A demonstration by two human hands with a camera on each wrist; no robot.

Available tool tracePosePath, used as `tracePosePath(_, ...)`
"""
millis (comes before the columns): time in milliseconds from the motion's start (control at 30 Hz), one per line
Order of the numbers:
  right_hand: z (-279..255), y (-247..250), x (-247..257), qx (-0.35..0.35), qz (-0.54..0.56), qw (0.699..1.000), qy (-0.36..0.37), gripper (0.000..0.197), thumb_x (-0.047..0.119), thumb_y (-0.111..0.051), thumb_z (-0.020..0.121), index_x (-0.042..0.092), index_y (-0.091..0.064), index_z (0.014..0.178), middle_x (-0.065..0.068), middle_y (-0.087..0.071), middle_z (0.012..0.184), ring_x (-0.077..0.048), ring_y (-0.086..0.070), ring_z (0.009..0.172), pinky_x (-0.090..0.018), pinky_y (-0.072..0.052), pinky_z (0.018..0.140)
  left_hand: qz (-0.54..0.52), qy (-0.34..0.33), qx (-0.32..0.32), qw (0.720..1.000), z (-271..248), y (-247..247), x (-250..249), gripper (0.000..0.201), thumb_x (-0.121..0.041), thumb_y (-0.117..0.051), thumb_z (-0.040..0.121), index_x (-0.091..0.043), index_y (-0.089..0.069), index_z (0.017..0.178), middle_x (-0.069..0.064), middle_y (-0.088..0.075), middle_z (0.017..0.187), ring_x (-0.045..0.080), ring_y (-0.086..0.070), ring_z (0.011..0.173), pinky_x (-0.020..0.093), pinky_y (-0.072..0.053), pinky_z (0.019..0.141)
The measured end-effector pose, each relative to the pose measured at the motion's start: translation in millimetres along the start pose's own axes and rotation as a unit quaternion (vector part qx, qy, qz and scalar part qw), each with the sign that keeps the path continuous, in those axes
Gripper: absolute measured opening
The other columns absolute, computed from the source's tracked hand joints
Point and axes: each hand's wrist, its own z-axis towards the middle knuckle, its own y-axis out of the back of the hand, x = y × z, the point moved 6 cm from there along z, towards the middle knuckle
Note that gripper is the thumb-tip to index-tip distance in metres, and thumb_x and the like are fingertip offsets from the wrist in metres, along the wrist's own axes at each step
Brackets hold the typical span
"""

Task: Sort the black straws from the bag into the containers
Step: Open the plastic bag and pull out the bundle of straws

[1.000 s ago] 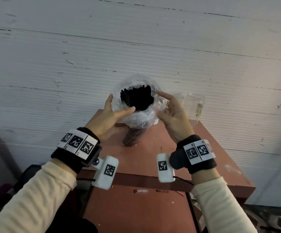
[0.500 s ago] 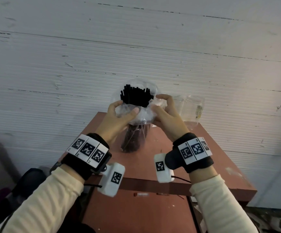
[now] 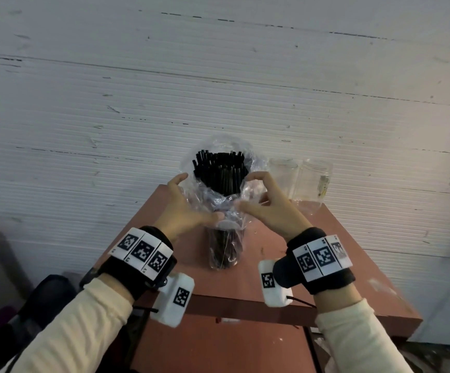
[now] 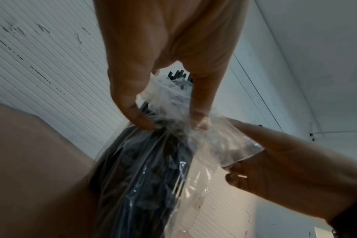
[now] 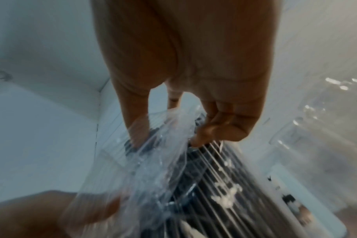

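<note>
Straws (image 3: 219,170), a thick black bundle of them, stood upright in a clear plastic bag (image 3: 218,208) near the middle of the red table (image 3: 334,265), their upper ends poking out of the bag's open mouth. The left hand (image 3: 183,208) held the crumpled plastic on the left side, thumb and fingers curled round it at about mid-height. The right hand (image 3: 266,208) pinched the film on the right side, its thumb and forefinger bent toward each other over the bag's edge. Both hands looked to be working the plastic down around the bundle.

Two clear containers (image 3: 299,179) waited at the far right of the table, just beside the bag and close against the white wall (image 3: 218,76). Neither seemed to hold any straws yet, so I judged the sorting had hardly begun.

The risk I saw was the bundle itself: it was tall, loose and top-heavy. If the plastic were pulled unevenly, or one hand let go, the straws could fan out and spill across the table or over its edge. A sideways tug to the right might also knock the light containers over.
</note>
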Motion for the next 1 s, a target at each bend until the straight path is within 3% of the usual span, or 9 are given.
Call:
tracePosePath(100,3,16,8,-0.059,-0.026,0.998,0.011,0.04,0.046,-0.062,0.088,0.036,-0.042,0.122,0.009,-0.052,0.106,0.0,-0.055,0.093,-0.019,-0.041,0.08,-0.031,0.005,0.029,0.999,4,-7,10,0.125,-0.012,-0.093,0.051,-0.042,-0.009,0.138,0.01,-0.025,0.152,0.027,-0.04,0.132,0.046,-0.044,0.105)
tracePosePath(167,6,29,9,-0.117,-0.033,0.993,0.005,0.044,0.054,-0.059,0.086,0.041,-0.039,0.123,0.003,-0.046,0.118,-0.016,-0.048,0.109,-0.035,-0.039,0.093,-0.038,-0.007,0.054,0.998,5,-13,10,0.124,-0.005,-0.091,0.057,-0.037,-0.006,0.141,0.01,-0.017,0.155,0.026,-0.036,0.136,0.031,-0.049,0.098)
tracePosePath(267,10,46,6,-0.169,-0.043,0.984,-0.044,0.055,0.058,-0.056,0.087,0.038,-0.032,0.131,-0.002,-0.034,0.125,-0.022,-0.044,0.113,-0.038,-0.037,0.101,0.013,-0.052,0.051,0.997,5,-16,7,0.115,0.002,-0.085,0.064,-0.017,-0.009,0.148,0.018,-0.025,0.151,0.026,-0.037,0.135,0.001,-0.045,0.07)
tracePosePath(333,16,54,-1,-0.168,-0.057,0.982,-0.069,0.054,0.056,-0.055,0.088,0.031,-0.035,0.132,-0.008,-0.032,0.132,-0.022,-0.045,0.108,-0.032,-0.038,0.092,0.04,-0.068,0.049,0.996,6,-19,9,0.116,-0.005,-0.089,0.062,-0.016,-0.012,0.147,0.019,-0.033,0.145,0.026,-0.042,0.132,-0.003,-0.042,0.073)
tracePosePath(433,23,63,-10,-0.166,-0.056,0.983,-0.053,0.028,0.04,-0.053,0.093,0.021,-0.048,0.113,-0.01,-0.055,0.112,-0.015,-0.055,0.083,-0.026,-0.042,0.07,0.011,-0.039,0.089,0.995,6,-26,19,0.119,-0.022,-0.095,0.051,-0.035,-0.015,0.137,0.013,-0.033,0.145,0.028,-0.045,0.13,0.032,-0.045,0.104)
tracePosePath(500,23,66,-11,-0.168,-0.012,0.985,-0.032,0.014,0.034,-0.053,0.095,0.02,-0.051,0.097,-0.003,-0.06,0.084,-0.015,-0.053,0.066,-0.029,-0.044,0.063,-0.004,-0.033,0.104,0.994,5,-26,23,0.118,-0.027,-0.097,0.045,-0.038,-0.017,0.132,0.013,-0.039,0.141,0.028,-0.052,0.124,0.043,-0.046,0.104)
tracePosePath(667,20,64,-21,-0.154,0.116,0.98,-0.043,0.012,0.024,-0.055,0.094,0.023,-0.054,0.082,-0.01,-0.051,0.077,-0.021,-0.049,0.065,-0.035,-0.044,0.062,-0.007,-0.036,0.134,0.99,6,-18,30,0.116,-0.037,-0.096,0.038,-0.048,-0.021,0.126,0.011,-0.051,0.133,0.03,-0.059,0.117,0.047,-0.05,0.098)
tracePosePath(867,15,50,-39,-0.136,0.146,0.979,-0.051,0.016,0.001,-0.046,0.098,0.016,-0.051,0.094,0.005,-0.055,0.049,-0.009,-0.048,0.039,-0.023,-0.042,0.042,-0.032,-0.051,0.2,0.978,6,-7,31,0.12,-0.03,-0.093,0.043,-0.041,-0.014,0.133,-0.005,-0.044,0.138,0.003,-0.059,0.115,0.025,-0.053,0.088)
tracePosePath(1000,4,41,-43,-0.114,0.132,0.984,-0.029,0.039,0.004,-0.049,0.093,0.033,-0.054,0.118,-0.014,-0.062,0.088,-0.031,-0.059,0.068,-0.043,-0.052,0.064,-0.053,-0.027,0.227,0.972,6,1,31,0.122,-0.047,-0.094,0.041,-0.034,-0.021,0.138,0.0,-0.058,0.128,0.012,-0.063,0.112,0.035,-0.053,0.093)
